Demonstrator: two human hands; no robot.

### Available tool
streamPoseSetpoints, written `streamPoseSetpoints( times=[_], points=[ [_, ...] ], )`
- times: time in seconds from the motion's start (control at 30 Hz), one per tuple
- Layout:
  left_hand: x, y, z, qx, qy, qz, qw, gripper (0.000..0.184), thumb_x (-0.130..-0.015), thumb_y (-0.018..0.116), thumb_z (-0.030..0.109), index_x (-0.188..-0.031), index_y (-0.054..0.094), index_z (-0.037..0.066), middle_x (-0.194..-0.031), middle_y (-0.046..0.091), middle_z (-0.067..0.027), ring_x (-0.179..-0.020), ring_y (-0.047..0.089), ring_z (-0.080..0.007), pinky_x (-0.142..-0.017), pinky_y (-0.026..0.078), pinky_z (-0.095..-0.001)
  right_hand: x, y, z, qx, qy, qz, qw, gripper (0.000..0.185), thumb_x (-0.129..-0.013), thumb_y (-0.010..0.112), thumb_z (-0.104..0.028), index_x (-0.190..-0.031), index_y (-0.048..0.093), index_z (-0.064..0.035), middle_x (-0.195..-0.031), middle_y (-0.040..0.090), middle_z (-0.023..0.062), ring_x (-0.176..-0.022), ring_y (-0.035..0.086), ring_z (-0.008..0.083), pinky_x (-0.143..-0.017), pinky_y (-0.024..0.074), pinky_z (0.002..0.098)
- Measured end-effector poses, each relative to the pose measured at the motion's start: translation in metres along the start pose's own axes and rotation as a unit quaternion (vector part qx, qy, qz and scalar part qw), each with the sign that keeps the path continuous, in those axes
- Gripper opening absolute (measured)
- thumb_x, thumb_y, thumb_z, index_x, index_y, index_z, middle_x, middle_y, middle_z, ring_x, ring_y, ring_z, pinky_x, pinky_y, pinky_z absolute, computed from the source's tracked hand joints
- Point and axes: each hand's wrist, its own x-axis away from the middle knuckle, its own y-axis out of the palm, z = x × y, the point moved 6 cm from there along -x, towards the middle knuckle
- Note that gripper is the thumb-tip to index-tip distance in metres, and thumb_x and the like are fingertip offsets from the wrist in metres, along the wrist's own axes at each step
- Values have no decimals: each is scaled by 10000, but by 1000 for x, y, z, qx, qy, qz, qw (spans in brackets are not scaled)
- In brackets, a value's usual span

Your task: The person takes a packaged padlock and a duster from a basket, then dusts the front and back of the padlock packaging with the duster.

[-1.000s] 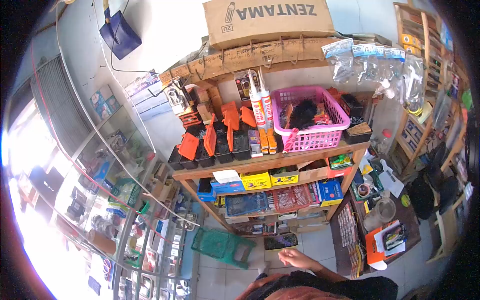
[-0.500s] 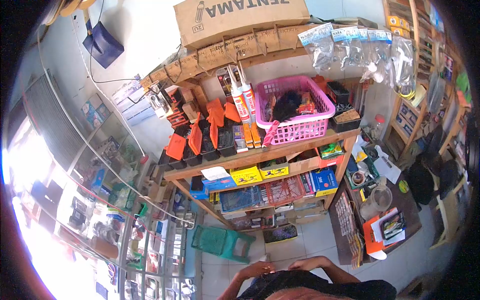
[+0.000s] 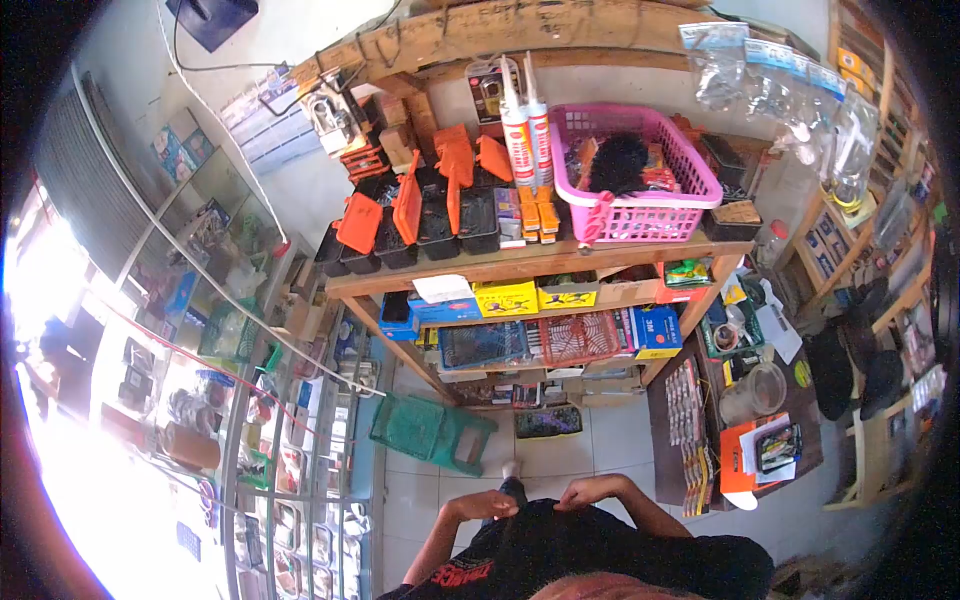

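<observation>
Both my hands are at the front of the black shirt [image 3: 560,535] I wear, low in the view. My left hand [image 3: 487,504] is closed, its curled fingers at the shirt's front edge, close to my leg. My right hand [image 3: 585,490] is closed too, with thumb and fingers pinched at the same edge, a short gap from the left. The shirt's edge spans between them. Fine detail at the fingertips is too small to make out. A shoe [image 3: 511,468] shows on the tiled floor just ahead.
A wooden shelf [image 3: 480,268] ahead bears black bins with orange lids [image 3: 357,222], sealant tubes [image 3: 518,145] and a pink basket [image 3: 640,228]. A green stool [image 3: 430,432] stands in front. Glass display cases [image 3: 300,480] line the left; a dark table [image 3: 690,385] stands right.
The view has tilted down and I am nearer the shelf. A foot now shows ahead of my body. My hands stay at the shirt front.
</observation>
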Motion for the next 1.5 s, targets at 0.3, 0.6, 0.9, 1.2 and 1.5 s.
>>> streamPoseSetpoints(
  times=[0.3,0.6,0.9,1.2,1.5],
  points=[
    [28,-90,5,-51,50,101,992,387,-1000,561,400,-864,613,41,-788,578,-2,-758,531,-112,-699,467,-285,-29,-97,-61,152,-7,103,983,520,-997,540,-456,-909,686,35,-753,652,56,-710,572,150,-694,501,354],
    [112,-219,-74,-28,-199,401,894,266,-973,579,302,-1041,624,49,-838,615,-28,-768,601,-136,-697,498,-307,76,-227,-268,20,-193,444,875,261,-1011,555,-250,-1113,624,-20,-944,628,19,-882,588,104,-805,489,267],
    [95,-287,-188,-215,-3,374,902,330,-962,563,311,-1156,647,58,-1023,676,-134,-975,645,-303,-836,516,-418,121,-203,-425,229,-245,538,773,213,-952,642,-201,-1061,650,-19,-904,661,56,-863,626,140,-787,494,301],
    [77,-251,-204,-231,-155,320,906,599,-895,585,575,-1067,681,10,-1146,643,-273,-1113,605,-436,-909,491,-491,265,-328,-429,281,-35,699,657,313,-963,618,-287,-1058,627,11,-956,650,52,-873,608,116,-791,487,264],
    [81,-252,-277,-247,-122,329,903,603,-912,552,585,-1133,617,28,-1036,656,-304,-1031,626,-470,-860,498,-543,261,-419,-337,301,245,664,638,413,-869,688,-232,-1201,589,-8,-1190,626,230,-1097,618,336,-934,471,409]
  ],
)
